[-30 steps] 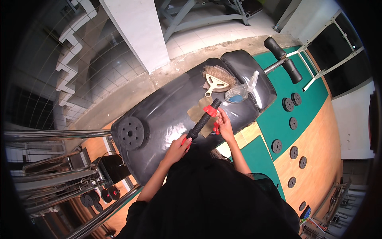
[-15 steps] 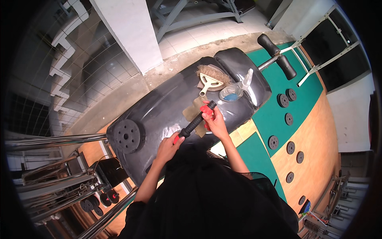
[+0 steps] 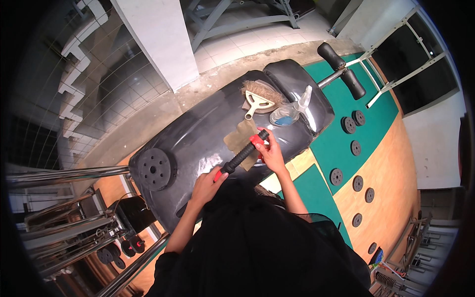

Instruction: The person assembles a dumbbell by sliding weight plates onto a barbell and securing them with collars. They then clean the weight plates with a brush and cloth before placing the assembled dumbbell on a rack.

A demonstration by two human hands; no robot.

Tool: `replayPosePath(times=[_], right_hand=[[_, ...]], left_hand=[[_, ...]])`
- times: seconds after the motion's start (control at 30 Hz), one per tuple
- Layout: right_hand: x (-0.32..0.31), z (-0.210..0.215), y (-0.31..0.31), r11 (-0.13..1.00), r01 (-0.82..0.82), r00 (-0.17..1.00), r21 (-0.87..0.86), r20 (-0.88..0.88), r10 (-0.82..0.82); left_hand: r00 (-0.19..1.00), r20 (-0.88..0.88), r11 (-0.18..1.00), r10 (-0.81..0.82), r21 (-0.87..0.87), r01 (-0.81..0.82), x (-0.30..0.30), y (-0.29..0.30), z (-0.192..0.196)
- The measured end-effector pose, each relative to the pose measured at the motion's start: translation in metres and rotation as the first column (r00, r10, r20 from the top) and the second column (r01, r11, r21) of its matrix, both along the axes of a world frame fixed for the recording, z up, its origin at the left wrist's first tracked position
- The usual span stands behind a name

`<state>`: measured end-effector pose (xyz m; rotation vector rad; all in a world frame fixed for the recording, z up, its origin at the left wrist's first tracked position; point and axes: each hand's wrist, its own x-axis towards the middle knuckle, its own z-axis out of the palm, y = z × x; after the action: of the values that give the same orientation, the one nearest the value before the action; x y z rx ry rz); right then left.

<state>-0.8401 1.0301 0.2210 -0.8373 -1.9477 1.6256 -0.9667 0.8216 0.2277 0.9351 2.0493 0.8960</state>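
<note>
- I stand over a black padded bench (image 3: 198,133), glossy and scuffed, running from seven o'clock up to two o'clock.
- Around it: grey tiled floor at twelve, a white pillar (image 3: 153,39) at eleven, green matting (image 3: 366,123) and wood flooring with small round weight plates (image 3: 346,148) at three.
- A larger black plate (image 3: 152,169) lies on the bench at nine o'clock of my hands.
- The dumbbell handle (image 3: 242,153) is a short black ribbed bar with red collars, slanting just above the pad over a brownish cloth (image 3: 242,138).
- My left hand (image 3: 208,184) is wrapped round its lower end; my right hand (image 3: 269,151) grips the upper red collar.
- Beyond, at one o'clock, lie a bristle brush (image 3: 260,96) and a clear spray bottle (image 3: 289,111) (both touching the pad).
</note>
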Motion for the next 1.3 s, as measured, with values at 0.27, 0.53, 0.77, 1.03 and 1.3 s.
replayPosePath(times=[0.27, 0.53, 0.77, 1.03, 1.3], right_hand=[[-0.007, 0.028, -0.011, 0.997, -0.029, 0.992, -0.072, -0.126, 0.02], [0.013, 0.009, 0.002, 0.935, 0.07, 0.981, -0.347, -0.145, -0.127], [-0.002, 0.025, -0.005, 0.998, 0.064, 0.997, -0.007, -0.032, -0.064], [0.003, 0.016, -0.004, 1.0, 0.011, 0.997, -0.02, 0.071, -0.01], [0.009, 0.017, 0.001, 0.981, 0.025, 0.995, -0.191, -0.093, -0.043]], left_hand=[[0.999, -0.053, 1.0, -0.006, -0.029, 0.004, -0.001, 0.0, 0.008], [0.992, 0.094, 0.996, 0.081, 0.02, -0.083, 0.001, 0.002, 0.013], [0.992, -0.122, 0.994, -0.039, -0.106, 0.026, 0.007, 0.004, 0.016], [0.999, -0.048, 0.998, 0.007, -0.068, -0.011, 0.012, -0.002, -0.003], [1.0, -0.017, 0.999, 0.011, -0.04, -0.012, 0.008, 0.002, 0.001]])
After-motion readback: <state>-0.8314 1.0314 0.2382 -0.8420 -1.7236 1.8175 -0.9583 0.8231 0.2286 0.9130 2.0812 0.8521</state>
